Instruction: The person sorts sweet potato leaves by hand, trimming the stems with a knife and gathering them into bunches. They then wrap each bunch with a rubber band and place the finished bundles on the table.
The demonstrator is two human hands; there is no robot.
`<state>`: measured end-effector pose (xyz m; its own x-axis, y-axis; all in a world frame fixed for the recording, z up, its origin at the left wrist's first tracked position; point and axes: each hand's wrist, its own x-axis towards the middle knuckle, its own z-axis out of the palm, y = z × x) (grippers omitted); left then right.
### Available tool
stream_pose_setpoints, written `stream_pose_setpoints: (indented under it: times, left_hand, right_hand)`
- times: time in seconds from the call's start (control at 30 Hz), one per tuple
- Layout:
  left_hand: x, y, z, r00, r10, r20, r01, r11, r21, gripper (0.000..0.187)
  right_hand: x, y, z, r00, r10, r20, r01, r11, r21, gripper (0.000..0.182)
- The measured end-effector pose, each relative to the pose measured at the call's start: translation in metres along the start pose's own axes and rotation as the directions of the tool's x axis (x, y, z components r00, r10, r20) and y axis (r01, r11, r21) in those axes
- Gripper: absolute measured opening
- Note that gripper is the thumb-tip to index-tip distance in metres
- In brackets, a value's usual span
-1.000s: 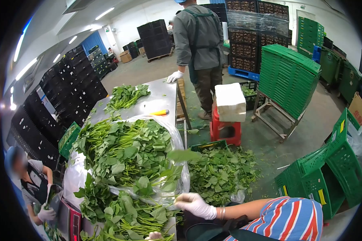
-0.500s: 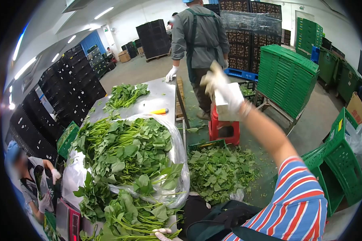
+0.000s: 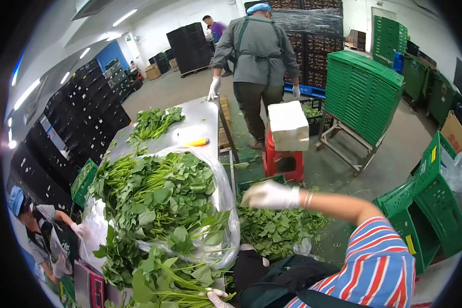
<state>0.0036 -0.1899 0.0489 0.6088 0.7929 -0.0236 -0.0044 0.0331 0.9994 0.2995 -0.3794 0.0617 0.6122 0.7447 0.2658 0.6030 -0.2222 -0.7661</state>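
Observation:
My right hand (image 3: 272,195), in a white glove, is raised over the leafy greens on the floor (image 3: 280,226); its fingers are blurred, and nothing is visible in them. At the bottom edge my left hand (image 3: 218,297), also gloved, is wrapped round the stems of a bunch of leafy greens (image 3: 174,282). Beyond that bunch a large heap of greens (image 3: 154,197) lies in a clear plastic bag (image 3: 232,220) on the metal table (image 3: 200,115). A yellow-orange tool (image 3: 198,142) and a smaller bunch (image 3: 155,123) lie farther back.
A white foam block (image 3: 288,126) sits on a red stool (image 3: 282,161). Green crates (image 3: 364,95) are stacked on a metal stand; others (image 3: 431,200) lie at right. One person (image 3: 262,51) stands at the table's far end, another (image 3: 41,231) at lower left. A scale (image 3: 96,287) stands nearby.
My right hand has come down and left from in front of the foam block. My left hand has shifted slightly right. The person beyond the table has turned and shows more of the body.

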Motion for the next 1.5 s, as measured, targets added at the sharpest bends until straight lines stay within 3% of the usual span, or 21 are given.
stream_pose_setpoints:
  times: [0.1, 0.2, 0.27, 0.33, 0.4, 0.47, 0.57, 0.63, 0.73, 0.77, 0.8, 0.87, 0.9, 0.93, 0.97, 1.0, 1.03, 1.07, 1.27, 1.37, 1.5]
  left_hand:
    - [0.002, 0.012, 0.018, 0.997, -0.079, -0.005, 0.079, 0.993, -0.090, 0.017]
    - [0.001, 0.022, 0.028, 0.994, -0.108, 0.007, 0.108, 0.990, -0.085, 0.018]
    - [0.000, 0.027, 0.031, 0.993, -0.116, -0.007, 0.116, 0.992, -0.054, 0.017]
    - [-0.001, 0.025, 0.029, 0.992, -0.125, -0.031, 0.125, 0.992, -0.023, 0.016]
    - [0.001, 0.014, 0.026, 0.997, -0.077, -0.017, 0.077, 0.997, -0.012, 0.017]
    - [0.001, 0.010, 0.022, 0.994, -0.108, -0.014, 0.109, 0.994, 0.024, 0.019]
    - [-0.003, 0.013, 0.022, 0.982, -0.187, -0.016, 0.188, 0.980, 0.058, 0.029]
    - [-0.002, 0.025, 0.023, 0.971, -0.239, 0.016, 0.237, 0.968, 0.079, 0.042]
    - [-0.004, 0.015, 0.017, 0.986, -0.165, 0.036, 0.159, 0.977, 0.141, 0.041]
    - [-0.004, -0.008, 0.002, 0.992, -0.019, 0.125, -0.037, 0.901, 0.432, 0.040]
    - [-0.005, 0.005, 0.009, 0.994, -0.028, 0.107, -0.021, 0.902, 0.431, 0.040]
    - [-0.010, 0.028, 0.022, 0.956, -0.291, -0.023, 0.286, 0.951, -0.116, 0.025]
    - [0.000, 0.013, 0.031, 0.994, -0.093, -0.059, 0.064, 0.923, -0.379, 0.028]
    - [-0.003, 0.008, 0.019, 0.996, -0.051, 0.070, 0.071, 0.943, -0.325, 0.034]
    - [-0.002, -0.002, 0.012, 0.995, -0.102, 0.019, 0.103, 0.949, -0.299, 0.032]
    - [-0.006, 0.008, 0.007, 0.997, 0.036, 0.063, -0.040, 0.997, 0.070, 0.029]
    - [-0.008, -0.002, 0.003, 1.000, -0.019, -0.015, 0.019, 1.000, 0.006, 0.028]
    - [-0.008, 0.008, 0.004, 0.999, -0.055, 0.003, 0.054, 0.989, -0.138, 0.029]
    - [-0.010, -0.002, -0.009, 0.995, -0.059, 0.078, 0.069, 0.988, -0.137, 0.035]
    - [-0.007, 0.006, -0.002, 0.994, 0.041, 0.097, -0.006, 0.943, -0.333, 0.030]
    - [-0.007, 0.005, -0.003, 0.990, 0.107, 0.095, -0.096, 0.988, -0.117, 0.022]
  right_hand:
    - [-0.011, -0.020, 0.091, 0.968, -0.023, 0.250, -0.079, 0.917, 0.391, 0.025]
    - [0.003, -0.066, 0.127, 0.956, -0.207, 0.206, 0.046, 0.802, 0.595, 0.028]
    - [0.010, -0.089, 0.139, 0.953, -0.304, 0.017, 0.241, 0.787, 0.569, 0.029]
    - [0.010, -0.108, 0.140, 0.958, -0.257, 0.124, 0.145, 0.812, 0.565, 0.029]
    - [0.010, -0.109, 0.157, 0.966, -0.257, 0.038, 0.199, 0.825, 0.529, 0.028]
    - [0.005, -0.111, 0.162, 0.973, -0.223, 0.064, 0.153, 0.823, 0.547, 0.027]
    - [-0.007, -0.122, 0.159, 0.985, 0.025, 0.172, -0.140, 0.698, 0.702, 0.026]
    - [-0.009, -0.126, 0.152, 0.981, 0.041, 0.191, -0.167, 0.684, 0.710, 0.026]
    - [-0.008, -0.120, 0.163, 0.993, -0.003, 0.117, -0.083, 0.689, 0.720, 0.026]
    - [-0.010, -0.121, 0.163, 0.996, -0.007, 0.090, -0.062, 0.673, 0.737, 0.025]
    - [-0.012, -0.125, 0.161, 0.997, -0.011, 0.072, -0.047, 0.656, 0.753, 0.024]
    - [-0.015, -0.134, 0.149, 0.993, -0.109, -0.050, 0.112, 0.706, 0.699, 0.016]
    - [-0.016, -0.137, 0.148, 0.989, -0.117, -0.092, 0.148, 0.707, 0.691, 0.012]
    - [-0.017, -0.139, 0.148, 0.994, -0.076, -0.082, 0.112, 0.681, 0.724, 0.010]
    - [-0.016, -0.136, 0.151, 0.990, -0.091, -0.106, 0.140, 0.665, 0.733, 0.007]
    - [-0.014, -0.139, 0.147, 0.989, -0.121, -0.086, 0.146, 0.693, 0.706, 0.006]
    - [-0.014, -0.148, 0.142, 0.998, -0.012, 0.059, -0.041, 0.586, 0.809, 0.007]
    - [-0.011, -0.147, 0.142, 0.995, -0.058, 0.078, -0.025, 0.621, 0.783, 0.008]
    - [-0.008, -0.146, 0.150, 0.984, -0.147, 0.104, 0.015, 0.645, 0.764, 0.011]
    - [-0.006, -0.148, 0.153, 0.966, -0.258, 0.027, 0.179, 0.738, 0.651, 0.010]
    - [-0.003, -0.147, 0.161, 0.957, -0.277, 0.082, 0.187, 0.811, 0.554, 0.014]
